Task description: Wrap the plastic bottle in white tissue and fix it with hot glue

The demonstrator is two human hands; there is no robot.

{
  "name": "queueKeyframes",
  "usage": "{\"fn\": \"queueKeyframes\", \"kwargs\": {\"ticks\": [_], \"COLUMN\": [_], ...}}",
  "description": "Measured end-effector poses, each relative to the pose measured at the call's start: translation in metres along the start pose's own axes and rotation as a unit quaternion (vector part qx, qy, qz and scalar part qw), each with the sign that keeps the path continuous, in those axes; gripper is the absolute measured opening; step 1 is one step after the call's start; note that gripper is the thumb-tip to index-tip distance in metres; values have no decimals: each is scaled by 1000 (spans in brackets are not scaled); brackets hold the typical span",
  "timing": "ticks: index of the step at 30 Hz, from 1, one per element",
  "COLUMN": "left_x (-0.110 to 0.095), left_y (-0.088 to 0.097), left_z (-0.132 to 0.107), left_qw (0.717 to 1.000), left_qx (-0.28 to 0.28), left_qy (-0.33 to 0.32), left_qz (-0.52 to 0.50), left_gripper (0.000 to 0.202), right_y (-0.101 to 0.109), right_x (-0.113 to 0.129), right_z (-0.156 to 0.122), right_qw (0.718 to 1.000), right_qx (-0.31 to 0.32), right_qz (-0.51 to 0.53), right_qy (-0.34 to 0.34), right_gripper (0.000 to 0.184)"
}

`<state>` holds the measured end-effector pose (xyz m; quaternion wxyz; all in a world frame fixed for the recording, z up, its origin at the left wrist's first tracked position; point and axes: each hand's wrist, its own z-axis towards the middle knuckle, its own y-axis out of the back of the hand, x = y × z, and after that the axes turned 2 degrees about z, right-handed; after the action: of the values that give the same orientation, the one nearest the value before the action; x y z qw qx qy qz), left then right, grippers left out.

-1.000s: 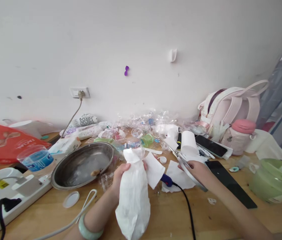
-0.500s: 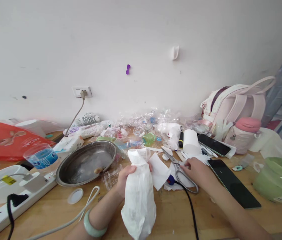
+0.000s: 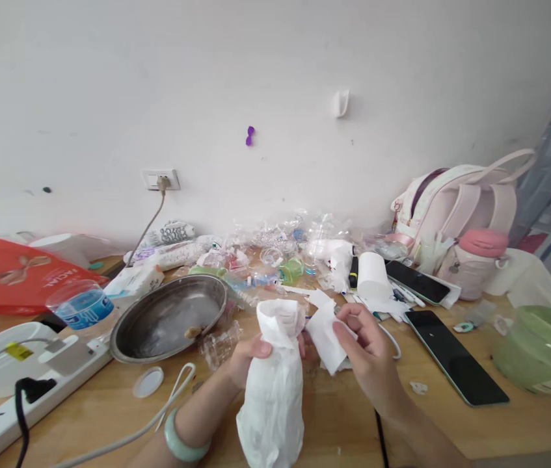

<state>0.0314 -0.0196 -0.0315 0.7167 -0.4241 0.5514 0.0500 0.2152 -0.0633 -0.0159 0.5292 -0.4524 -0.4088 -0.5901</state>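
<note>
A bottle-shaped object covered in white tissue [image 3: 275, 396] stands in the lower middle of the head view, its narrow neck upward. My left hand [image 3: 247, 357] is closed around it just below the neck, a green bangle on the wrist. To its right, a piece of white tissue paper [image 3: 326, 338] lies between the bottle shape and my right hand [image 3: 370, 357]. The thumb and fingers of that hand are closed on the paper's right edge. Behind the right hand a curved handle loop [image 3: 395, 343] peeks out; the rest of the scissors is hidden.
Left stand a metal basin [image 3: 168, 318], a power strip [image 3: 36, 383] and a red bag [image 3: 21, 276]. Plastic scraps and a tissue roll [image 3: 373, 276] lie toward the wall. Right are a phone [image 3: 455, 357], a green container [image 3: 543, 351] and a pink backpack [image 3: 455, 201].
My right hand has left the scissors and moved left to take hold of the tissue paper. The wrapped bottle shape stays in my left hand, its top shifted slightly right and down.
</note>
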Motion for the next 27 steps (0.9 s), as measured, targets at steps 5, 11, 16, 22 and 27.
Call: {"fn": "queueKeyframes", "kwargs": {"ticks": [5, 11, 16, 22, 27], "left_x": [7, 14, 8, 3, -2], "left_y": [1, 6, 5, -2, -8], "left_z": [-1, -4, 0, 4, 5], "left_qw": [999, 998, 998, 996, 995], "left_qx": [-12, -58, -40, -57, -76], "left_qy": [42, 9, -11, -58, -59], "left_qz": [-11, -25, -37, -23, -21], "left_gripper": [48, 39, 35, 41, 40], "right_y": [-5, -16, -22, -28, -29], "right_x": [0, 0, 3, 11, 8], "right_z": [-12, -20, -15, -15, -16], "right_qw": [987, 995, 998, 991, 992], "right_qx": [-12, -20, -55, -58, -50], "right_qz": [-106, -68, 34, 118, 112], "right_qy": [117, 73, 11, -5, -3], "right_gripper": [18, 20, 22, 26, 28]}}
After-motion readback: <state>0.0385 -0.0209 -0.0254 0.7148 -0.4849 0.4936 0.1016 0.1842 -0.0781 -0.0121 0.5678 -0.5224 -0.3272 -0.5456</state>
